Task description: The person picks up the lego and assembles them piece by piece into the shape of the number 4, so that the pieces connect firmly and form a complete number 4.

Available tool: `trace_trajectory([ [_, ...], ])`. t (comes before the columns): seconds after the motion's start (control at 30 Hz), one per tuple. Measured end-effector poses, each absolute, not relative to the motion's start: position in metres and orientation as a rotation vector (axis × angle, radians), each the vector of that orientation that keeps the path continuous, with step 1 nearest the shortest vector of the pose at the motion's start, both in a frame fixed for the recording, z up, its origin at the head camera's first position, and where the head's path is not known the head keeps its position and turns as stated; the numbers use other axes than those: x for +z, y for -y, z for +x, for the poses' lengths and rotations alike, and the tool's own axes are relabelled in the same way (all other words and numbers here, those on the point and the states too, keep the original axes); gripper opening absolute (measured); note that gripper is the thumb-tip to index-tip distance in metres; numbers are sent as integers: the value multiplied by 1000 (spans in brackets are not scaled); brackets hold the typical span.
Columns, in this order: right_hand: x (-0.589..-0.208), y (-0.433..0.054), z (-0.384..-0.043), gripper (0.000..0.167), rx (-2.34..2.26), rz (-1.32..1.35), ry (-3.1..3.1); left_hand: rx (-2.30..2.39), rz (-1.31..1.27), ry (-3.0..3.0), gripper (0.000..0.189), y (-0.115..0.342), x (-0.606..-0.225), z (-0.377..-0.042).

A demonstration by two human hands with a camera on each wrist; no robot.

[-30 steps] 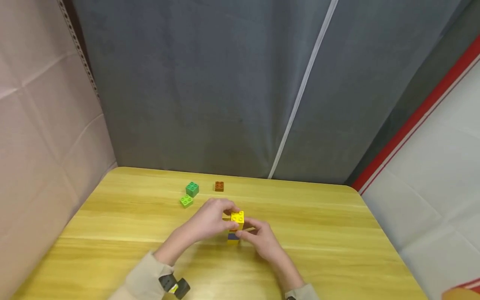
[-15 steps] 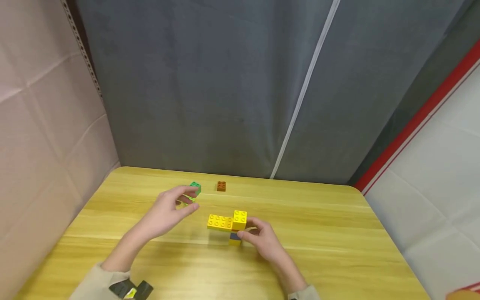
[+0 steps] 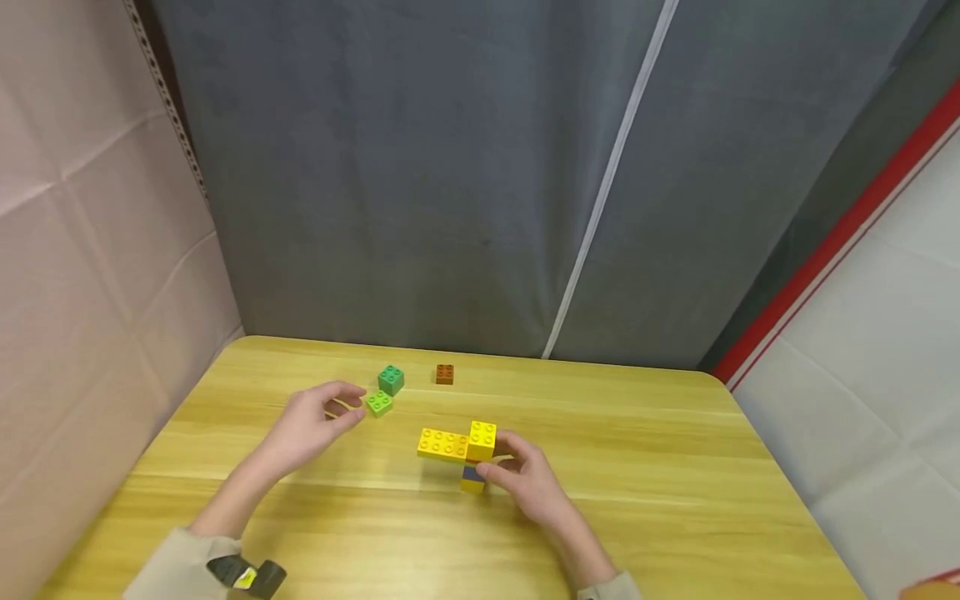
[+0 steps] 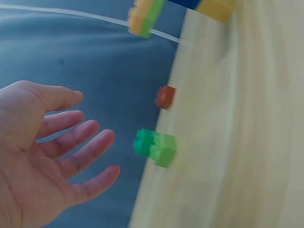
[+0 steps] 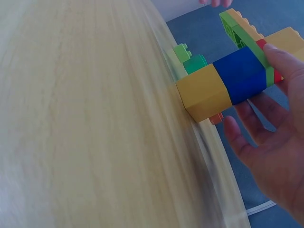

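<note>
The left hand (image 3: 311,423) is spread and holds nothing, its fingers a little bent and just beside the lime block (image 3: 379,404), apart from it in the left wrist view. The right hand (image 3: 527,485) pinches the tower (image 3: 482,447) around its upper middle; the tower is near the table's (image 3: 645,533) middle, looks upright, and seems to stand on the wood, though I cannot be sure its base touches. The likeliest trouble is tipping: the yellow plate (image 3: 442,445) juts out to the left over a narrow base, so a push on it, or a slackening of the right hand, could lean the tower or lever a joint apart. A firm squeeze on the red layer (image 5: 279,75) might twist it out of line, too. On the other side, the green block (image 3: 391,380) sits right by the lime one, touching or nearly so, and a clumsy grasp could knock it away; the brown block (image 3: 445,374) is farther off and less at risk. Counted, there are two hands, one tower and three loose blocks: one green, one lime, one brown. The tower shows two yellow blocks, one at the top and one at the bottom, one blue section (image 5: 244,71), one red layer and one yellow plate with eight studs; how many pieces make up the blue I cannot tell.
</note>
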State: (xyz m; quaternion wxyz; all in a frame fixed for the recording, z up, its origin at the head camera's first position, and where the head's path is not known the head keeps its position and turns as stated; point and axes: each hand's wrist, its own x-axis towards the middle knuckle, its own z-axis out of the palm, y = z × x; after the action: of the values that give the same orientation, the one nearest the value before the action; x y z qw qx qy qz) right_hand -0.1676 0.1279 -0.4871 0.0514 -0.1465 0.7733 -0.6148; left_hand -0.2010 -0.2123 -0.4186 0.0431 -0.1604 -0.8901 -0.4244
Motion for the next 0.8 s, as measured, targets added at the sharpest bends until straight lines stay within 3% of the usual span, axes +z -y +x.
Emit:
trace_trajectory([
  [0.8, -482, -121, -169, 44, -2006, -444, -2170, -1256, -253, 2689, 37, 208, -476, -256],
])
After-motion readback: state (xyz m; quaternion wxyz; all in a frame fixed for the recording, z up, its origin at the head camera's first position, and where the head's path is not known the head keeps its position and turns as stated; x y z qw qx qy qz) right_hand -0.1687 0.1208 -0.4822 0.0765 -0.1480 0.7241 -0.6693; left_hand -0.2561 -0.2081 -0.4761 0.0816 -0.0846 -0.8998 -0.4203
